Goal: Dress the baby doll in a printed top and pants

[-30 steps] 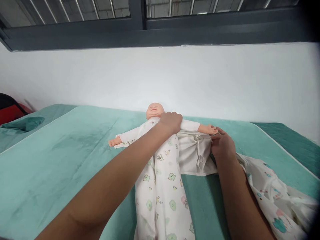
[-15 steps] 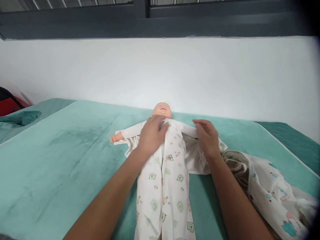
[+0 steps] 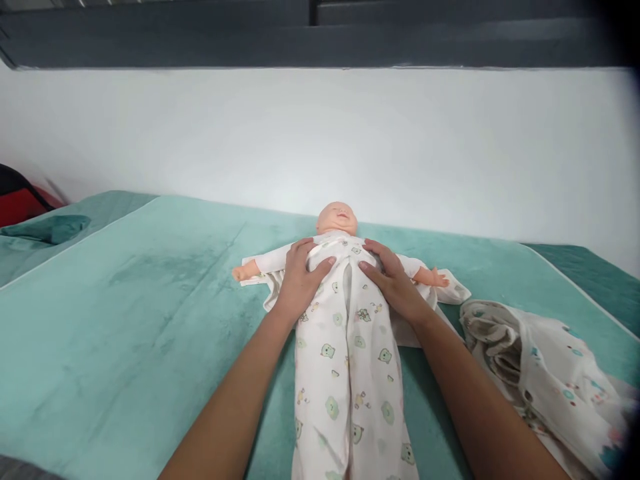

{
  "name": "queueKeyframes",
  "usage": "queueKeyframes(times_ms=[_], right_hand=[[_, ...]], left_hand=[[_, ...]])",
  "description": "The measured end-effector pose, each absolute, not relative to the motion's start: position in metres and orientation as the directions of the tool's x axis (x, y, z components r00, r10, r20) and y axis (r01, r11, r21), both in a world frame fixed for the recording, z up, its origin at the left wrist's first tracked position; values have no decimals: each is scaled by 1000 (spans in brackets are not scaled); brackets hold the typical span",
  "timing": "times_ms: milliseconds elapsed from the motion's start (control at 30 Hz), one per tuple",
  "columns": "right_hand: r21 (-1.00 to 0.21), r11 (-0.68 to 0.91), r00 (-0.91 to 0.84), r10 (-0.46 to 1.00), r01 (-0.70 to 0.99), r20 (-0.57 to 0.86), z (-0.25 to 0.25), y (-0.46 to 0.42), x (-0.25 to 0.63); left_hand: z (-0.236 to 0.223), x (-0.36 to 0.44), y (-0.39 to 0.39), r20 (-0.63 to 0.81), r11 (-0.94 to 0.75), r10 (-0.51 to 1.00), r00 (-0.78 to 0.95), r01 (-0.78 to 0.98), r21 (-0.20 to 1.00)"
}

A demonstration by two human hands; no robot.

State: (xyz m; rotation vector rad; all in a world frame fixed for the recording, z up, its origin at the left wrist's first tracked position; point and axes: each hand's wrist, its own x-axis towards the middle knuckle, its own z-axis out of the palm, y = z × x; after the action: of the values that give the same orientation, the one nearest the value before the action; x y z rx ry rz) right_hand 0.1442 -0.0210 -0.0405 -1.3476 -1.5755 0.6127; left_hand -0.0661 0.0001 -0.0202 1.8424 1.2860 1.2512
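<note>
A baby doll (image 3: 338,219) lies on its back with its head toward the wall and its arms stretched out sideways. It has a white long-sleeved top; white baby trousers (image 3: 345,347) printed with green animal faces cover its front up to the chest. My left hand (image 3: 303,275) rests on the left side of the upper trousers, thumb spread from the fingers. On the other side lies my right hand (image 3: 391,275), likewise open, its thumb pointing inward. Under the doll's arms a spread white garment (image 3: 454,288) shows. The doll's legs are hidden.
A crumpled white printed cloth (image 3: 555,373) lies at the right on the green bed cover (image 3: 165,320). Behind the doll rises a white wall (image 3: 250,140) below a dark window frame (image 3: 200,37). A red and black item (image 3: 20,203) stands at the far left.
My right hand has moved inward from the doll's arm onto the upper trousers, uncovering the doll's hand. My left hand has shifted off the middle to the side. The view has tilted slightly.
</note>
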Motion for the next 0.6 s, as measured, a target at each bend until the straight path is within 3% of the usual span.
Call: queueKeyframes(times_ms=[167, 433, 600], right_hand=[[-830, 284, 55, 935, 479, 351, -40, -22, 142], [-787, 342, 229, 829, 514, 510, -36, -32, 133], [-867, 236, 214, 910, 440, 356, -40, -43, 141]], left_hand=[[-24, -63, -1, 531, -523, 839, 120, 447, 726], [-25, -60, -8, 623, -545, 765, 163, 681, 490], [-32, -65, -16, 592, -461, 796, 126, 762, 456]])
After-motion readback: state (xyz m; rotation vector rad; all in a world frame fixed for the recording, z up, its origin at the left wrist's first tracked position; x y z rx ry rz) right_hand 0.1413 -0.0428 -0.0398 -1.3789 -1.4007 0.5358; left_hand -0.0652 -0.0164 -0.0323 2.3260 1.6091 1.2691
